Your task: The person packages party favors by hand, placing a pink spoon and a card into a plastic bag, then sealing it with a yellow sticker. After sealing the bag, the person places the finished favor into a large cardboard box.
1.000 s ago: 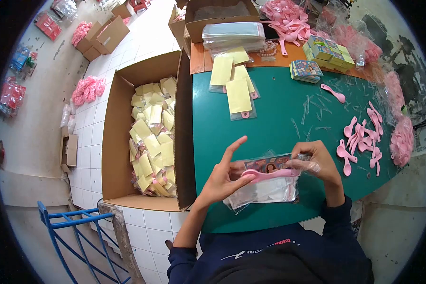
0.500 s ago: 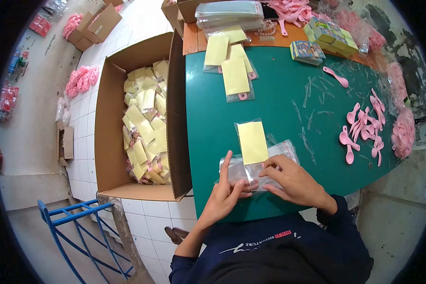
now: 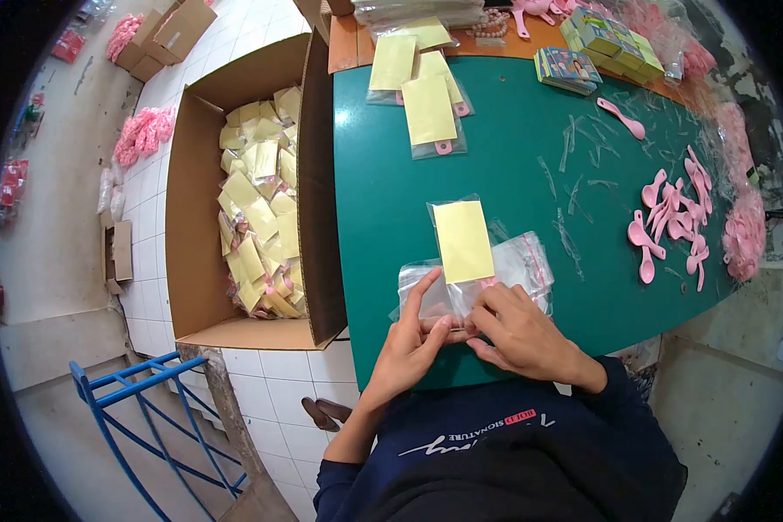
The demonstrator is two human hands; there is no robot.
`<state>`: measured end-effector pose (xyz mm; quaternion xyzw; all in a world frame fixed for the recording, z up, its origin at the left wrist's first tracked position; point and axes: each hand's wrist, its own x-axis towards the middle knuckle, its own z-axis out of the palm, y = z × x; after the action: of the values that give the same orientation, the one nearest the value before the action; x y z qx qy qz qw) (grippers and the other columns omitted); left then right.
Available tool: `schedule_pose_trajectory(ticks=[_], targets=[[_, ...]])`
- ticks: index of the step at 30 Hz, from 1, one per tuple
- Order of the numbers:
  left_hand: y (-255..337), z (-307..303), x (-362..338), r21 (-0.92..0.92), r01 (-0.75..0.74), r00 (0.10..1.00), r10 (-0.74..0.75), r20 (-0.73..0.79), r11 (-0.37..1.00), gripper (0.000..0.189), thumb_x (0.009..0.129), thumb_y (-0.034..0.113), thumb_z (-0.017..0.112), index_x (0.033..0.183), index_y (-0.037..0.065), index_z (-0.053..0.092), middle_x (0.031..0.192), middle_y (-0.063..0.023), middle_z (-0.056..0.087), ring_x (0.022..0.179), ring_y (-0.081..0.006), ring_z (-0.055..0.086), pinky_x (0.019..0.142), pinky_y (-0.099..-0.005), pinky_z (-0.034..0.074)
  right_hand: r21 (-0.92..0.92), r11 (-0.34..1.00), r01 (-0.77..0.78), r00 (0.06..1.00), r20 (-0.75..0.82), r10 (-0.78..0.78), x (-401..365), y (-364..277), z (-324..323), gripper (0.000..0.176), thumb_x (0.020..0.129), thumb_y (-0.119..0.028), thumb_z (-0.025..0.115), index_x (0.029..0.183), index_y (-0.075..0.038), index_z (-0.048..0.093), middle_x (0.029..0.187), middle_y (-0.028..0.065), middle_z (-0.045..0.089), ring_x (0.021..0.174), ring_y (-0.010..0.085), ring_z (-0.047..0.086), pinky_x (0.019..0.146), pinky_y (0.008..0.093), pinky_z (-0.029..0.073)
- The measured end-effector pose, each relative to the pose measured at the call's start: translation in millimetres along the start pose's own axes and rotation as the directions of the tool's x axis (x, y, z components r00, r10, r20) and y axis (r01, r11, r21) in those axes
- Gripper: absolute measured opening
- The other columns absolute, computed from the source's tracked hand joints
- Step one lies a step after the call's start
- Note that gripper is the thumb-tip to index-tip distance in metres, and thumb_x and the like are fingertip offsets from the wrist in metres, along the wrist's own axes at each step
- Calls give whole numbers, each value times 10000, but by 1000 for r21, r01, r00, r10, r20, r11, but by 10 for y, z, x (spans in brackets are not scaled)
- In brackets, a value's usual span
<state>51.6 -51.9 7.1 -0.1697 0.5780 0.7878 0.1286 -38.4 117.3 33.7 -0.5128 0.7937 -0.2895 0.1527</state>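
Just beyond the fingers of the left hand (image 3: pixel 411 351) and right hand (image 3: pixel 531 335), a yellow card (image 3: pixel 465 242) is enclosed in a clear bag (image 3: pixel 454 300). Its near end seems pinched by the bunched right fingers; the left index is extended, its hold indiscernible. That end is best kept flat and uncreased. Beside the right fingers, a pink piece (image 3: pixel 488 282) is mostly hidden

white tiled floor (image 3: pixel 261 383) | green-topped table (image 3: pixel 513 139) | patchy right-hand wall (image 3: pixel 744 65)
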Motion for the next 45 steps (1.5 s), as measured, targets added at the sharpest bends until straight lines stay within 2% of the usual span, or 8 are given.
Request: schedule_pose_trajectory(ticks=[6, 11, 16, 21, 24, 28, 41, 45], targets=[[19, 40, 29, -114, 52, 998, -55, -23, 992, 500, 918, 40, 510, 1376, 75, 314, 892, -112, 646, 873, -149, 645, 737, -238, 508, -111, 991, 72, 996, -51, -78, -4, -29, 7, 264, 684, -131, 720, 870, -65, 545, 892, 72, 495, 856, 246, 510, 727, 375, 375], [9, 59, 108, -15, -42, 998, 41, -47, 999, 499, 877, 16, 577, 1329, 57, 369, 879, -103, 659, 837, -120, 638, 708, -227, 515, -148, 975, 165, 986, -1, -167, 13, -2, -41, 243, 718, -165, 685, 879, -46, 547, 887, 80, 497, 910, 261, 519, 792, 387, 373], [33, 81, 141, 16, -46, 995, 47, -91, 999, 484, 866, 10, 593, 1304, 44, 391, 870, -118, 672, 825, -108, 635, 695, -218, 516, 253, 934, 252, 949, 123, -290, 30, 132, -247, 164, 747, -127, 655, 848, -70, 540, 871, 59, 487, 889, 233, 508, 826, 387, 356], [56, -58, 151, 72, -50, 990, 59, -129, 996, 426, 880, 28, 578, 1277, 33, 423, 868, -120, 675, 787, -117, 647, 683, -216, 521, 609, 784, 124, 953, 148, -265, 6, 394, -603, 173, 747, -113, 645, 875, -85, 532, 896, 62, 481, 885, 251, 500, 796, 371, 375], [64, -49, 129, 53, -24, 996, 28, -82, 998, 411, 884, 43, 577, 1270, 38, 436, 874, -120, 677, 769, -129, 658, 676, -218, 524, 241, 965, 104, 979, 147, -143, 76, 307, -596, 190, 750, -128, 655, 887, -77, 533, 913, 76, 498, 905, 262, 510, 771, 368, 390], [44, -25, 133, 107, -33, 995, 42, -86, 994, 414, 881, 57, 588, 1269, 47, 444, 879, -110, 682, 764, -141, 670, 667, -220, 527, 21, 986, 166, 982, 87, -167, 150, 112, -284, 226, 786, -183, 654, 923, -50, 533, 898, 95, 498, 889, 254, 517, 745, 364, 399], [52, -17, 136, 206, -51, 996, 65, -63, 977, 436, 871, 38, 595, 1278, 61, 441, 854, -95, 667, 813, -127, 653, 685, -220, 515, 24, 966, 257, 965, 48, -258, 161, 100, -142, 200, 758, -112, 650, 902, -72, 519, 856, 75, 487, 871, 235, 533, 778, 381, 404], [71, -1, 124, 98, -15, 996, 24, -86, 995, 428, 882, -3, 562, 1285, 37, 421, 883, -116, 647, 844, -147, 639, 733, -241, 524, 274, 945, 178, 977, 66, -203, 117, 220, -326, 167, 782, -110, 651, 896, -67, 537, 844, 73, 498, 836, 237, 530, 775, 360, 412]])
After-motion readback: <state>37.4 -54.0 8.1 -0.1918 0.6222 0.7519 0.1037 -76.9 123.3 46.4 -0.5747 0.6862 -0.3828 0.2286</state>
